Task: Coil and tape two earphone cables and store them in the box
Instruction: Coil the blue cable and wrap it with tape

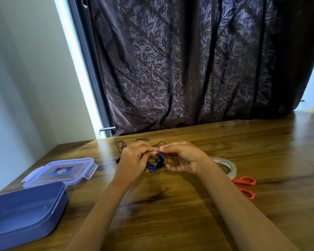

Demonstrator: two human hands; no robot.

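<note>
Right of the box, the left hand and right hand pinch the blue coil, which is half hidden and slants down toward the box; beyond it, the black cable is partly covered.

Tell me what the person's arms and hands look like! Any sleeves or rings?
Both forearms are bare, with no sleeves showing. The left hand and right hand show no rings, watch or bracelets. A few fingernails look reddish-orange, maybe polish.
</note>
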